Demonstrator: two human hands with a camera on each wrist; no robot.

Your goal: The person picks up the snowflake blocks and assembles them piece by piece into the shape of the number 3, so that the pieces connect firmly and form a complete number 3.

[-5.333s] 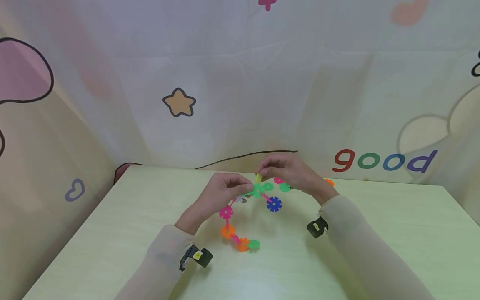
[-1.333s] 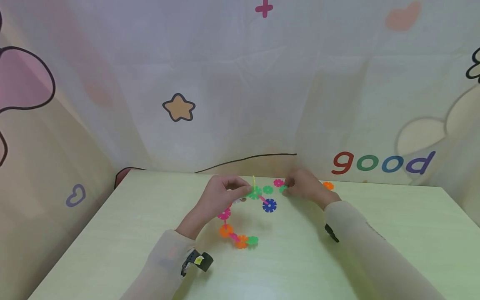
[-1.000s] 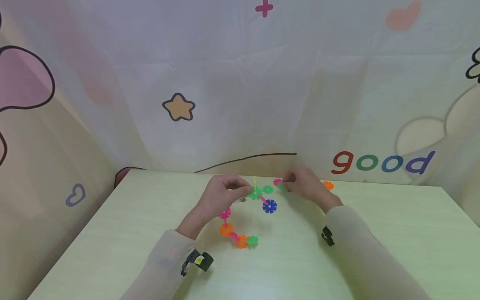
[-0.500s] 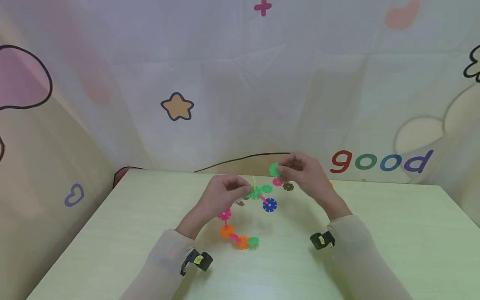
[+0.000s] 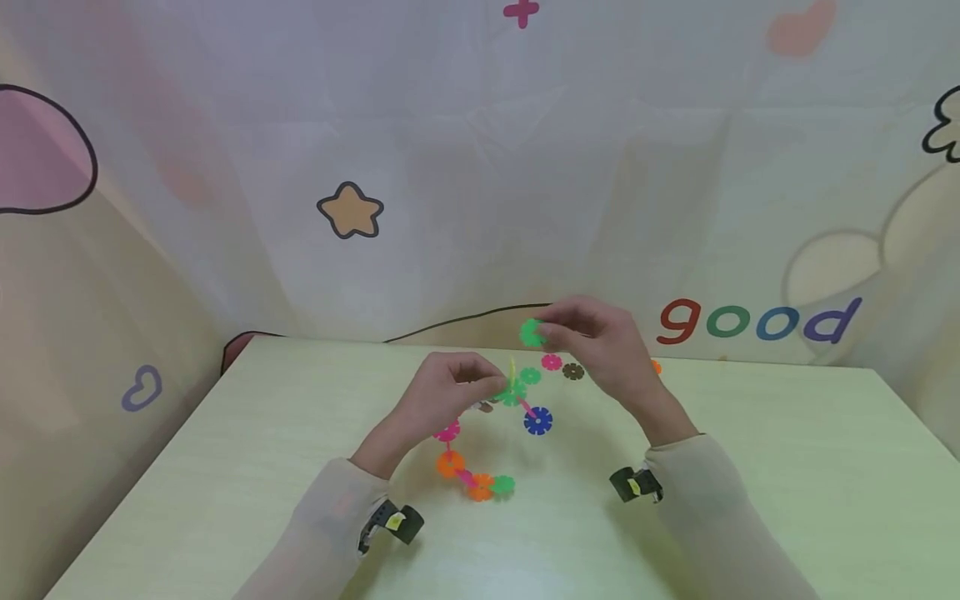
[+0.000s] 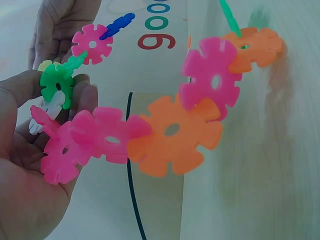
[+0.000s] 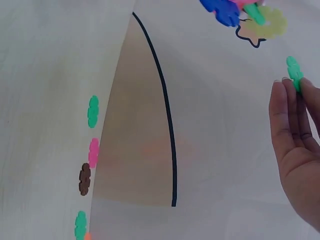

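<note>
My left hand (image 5: 442, 404) pinches a chain of slotted plastic snowflake discs near a green disc (image 6: 55, 82). Part of the chain curves down toward me through pink (image 6: 112, 135) and orange discs (image 5: 451, 464) to a green disc (image 5: 504, 485) at its end. A blue disc (image 5: 537, 421) hangs on the other side by a pink one. From the green disc a yellow disc (image 5: 513, 372) sticks up, edge-on in the head view. Above and apart from it, my right hand (image 5: 603, 354) pinches a single green disc (image 5: 532, 332) between thumb and fingertips. White pieces are partly hidden by the left hand.
Along the far edge of the pale table (image 5: 225, 500) lie loose green (image 5: 529, 376), pink (image 5: 551, 362) and brown discs (image 5: 573, 372). An orange disc (image 5: 656, 367) shows partly behind the right wrist. A printed curtain (image 5: 450, 167) stands directly behind the table.
My right hand has let go of the yellow disc, taken a green disc from the table's far edge, and lifted it leftward above the chain. The left hand has stayed nearly still.
</note>
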